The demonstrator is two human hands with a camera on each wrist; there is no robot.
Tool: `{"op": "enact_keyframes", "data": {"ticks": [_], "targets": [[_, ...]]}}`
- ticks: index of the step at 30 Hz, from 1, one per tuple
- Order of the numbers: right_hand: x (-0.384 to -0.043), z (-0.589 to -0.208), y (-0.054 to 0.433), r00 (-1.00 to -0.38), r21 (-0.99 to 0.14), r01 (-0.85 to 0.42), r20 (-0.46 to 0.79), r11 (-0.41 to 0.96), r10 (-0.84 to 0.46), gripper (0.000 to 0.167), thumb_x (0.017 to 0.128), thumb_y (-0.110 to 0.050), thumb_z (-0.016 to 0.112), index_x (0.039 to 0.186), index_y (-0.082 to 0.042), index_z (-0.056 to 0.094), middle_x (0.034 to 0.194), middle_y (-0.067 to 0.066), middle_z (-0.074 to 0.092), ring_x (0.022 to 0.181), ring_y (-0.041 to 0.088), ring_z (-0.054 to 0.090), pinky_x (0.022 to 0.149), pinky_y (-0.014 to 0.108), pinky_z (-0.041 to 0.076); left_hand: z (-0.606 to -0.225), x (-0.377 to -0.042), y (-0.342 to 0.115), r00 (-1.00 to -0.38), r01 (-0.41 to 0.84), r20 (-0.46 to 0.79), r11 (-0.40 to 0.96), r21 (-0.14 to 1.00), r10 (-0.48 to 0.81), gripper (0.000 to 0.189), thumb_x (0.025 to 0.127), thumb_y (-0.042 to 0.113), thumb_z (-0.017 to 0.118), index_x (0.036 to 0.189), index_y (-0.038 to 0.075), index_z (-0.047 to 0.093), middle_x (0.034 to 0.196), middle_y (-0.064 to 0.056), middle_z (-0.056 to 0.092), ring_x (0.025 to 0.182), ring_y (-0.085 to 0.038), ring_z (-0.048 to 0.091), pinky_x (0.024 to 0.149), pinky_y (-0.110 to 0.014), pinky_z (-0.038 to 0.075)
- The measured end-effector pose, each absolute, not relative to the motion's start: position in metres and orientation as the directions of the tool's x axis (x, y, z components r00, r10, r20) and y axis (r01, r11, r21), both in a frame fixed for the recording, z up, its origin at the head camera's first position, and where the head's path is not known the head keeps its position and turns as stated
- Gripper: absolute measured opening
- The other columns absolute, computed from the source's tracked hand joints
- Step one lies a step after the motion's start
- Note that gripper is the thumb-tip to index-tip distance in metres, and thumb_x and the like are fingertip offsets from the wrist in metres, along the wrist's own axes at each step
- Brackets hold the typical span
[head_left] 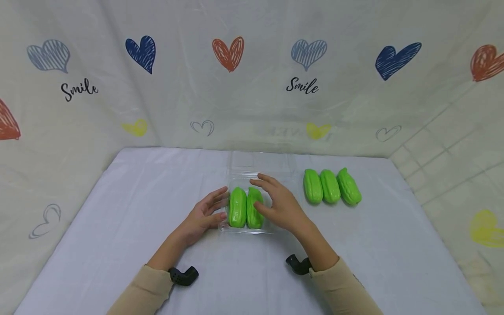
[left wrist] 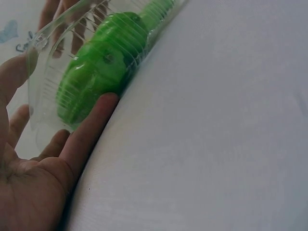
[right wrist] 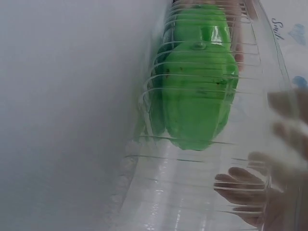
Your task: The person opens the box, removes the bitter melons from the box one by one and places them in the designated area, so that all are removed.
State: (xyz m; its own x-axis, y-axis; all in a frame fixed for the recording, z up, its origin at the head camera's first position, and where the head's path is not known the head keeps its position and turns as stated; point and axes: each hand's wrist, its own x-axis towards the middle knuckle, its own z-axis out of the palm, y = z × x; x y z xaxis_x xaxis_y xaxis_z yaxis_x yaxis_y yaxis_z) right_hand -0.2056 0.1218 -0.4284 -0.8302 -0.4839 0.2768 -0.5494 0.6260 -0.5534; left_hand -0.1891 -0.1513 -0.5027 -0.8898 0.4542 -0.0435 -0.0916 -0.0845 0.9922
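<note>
A clear plastic clamshell box (head_left: 246,231) stands on the table with its lid (head_left: 261,162) laid back. Inside its left part, two long, glossy green toy gourds (head_left: 237,208) lie side by side. My left hand (head_left: 202,221) is at the box's left side, fingers extended; in the left wrist view its thumb (left wrist: 94,127) lies along the clear wall. Over the right part of the box is my right hand (head_left: 283,204), fingers spread and loosely bent, thumb above the right-hand gourd (head_left: 253,219). Through the clear wall, the right wrist view shows gourds (right wrist: 197,96) and blurred fingers.
Three more green gourds (head_left: 330,186) lie in a row on the table, right of the box. A white cloth (head_left: 157,188) covers the table. Behind it hangs a pale curtain (head_left: 260,105) printed with hearts. Each wrist wears a black device (head_left: 183,276).
</note>
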Motion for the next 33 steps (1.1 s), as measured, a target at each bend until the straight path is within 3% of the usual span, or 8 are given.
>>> {"op": "enact_keyframes", "data": {"ticks": [16, 33], "targets": [[-0.203, -0.435, 0.116, -0.850, -0.588, -0.487, 0.149, 0.646, -0.505, 0.057, 0.088, -0.024, 0.073, 0.142, -0.022, 0.055, 0.156, 0.009, 0.040, 0.139, 0.033, 0.045, 0.101, 0.056, 0.046, -0.499, -0.188, -0.151, -0.892, -0.103, -0.055, -0.083, 0.991, 0.449, 0.074, 0.096, 0.013, 0.066, 0.158, 0.018, 0.025, 0.162, -0.008, 0.027, 0.148, -0.032, 0.029, 0.095, -0.038, 0.053], [-0.203, -0.440, 0.110, -0.846, -0.578, -0.455, 0.042, 0.678, -0.531, 0.061, 0.089, -0.030, 0.075, 0.145, -0.023, 0.052, 0.160, 0.015, 0.033, 0.138, 0.038, 0.045, 0.103, 0.057, 0.045, -0.500, -0.188, -0.153, -0.889, -0.095, -0.046, -0.084, 0.992, 0.456, 0.075, 0.096, 0.017, 0.068, 0.158, 0.019, 0.026, 0.162, -0.009, 0.028, 0.148, -0.033, 0.030, 0.096, -0.040, 0.053]]}}
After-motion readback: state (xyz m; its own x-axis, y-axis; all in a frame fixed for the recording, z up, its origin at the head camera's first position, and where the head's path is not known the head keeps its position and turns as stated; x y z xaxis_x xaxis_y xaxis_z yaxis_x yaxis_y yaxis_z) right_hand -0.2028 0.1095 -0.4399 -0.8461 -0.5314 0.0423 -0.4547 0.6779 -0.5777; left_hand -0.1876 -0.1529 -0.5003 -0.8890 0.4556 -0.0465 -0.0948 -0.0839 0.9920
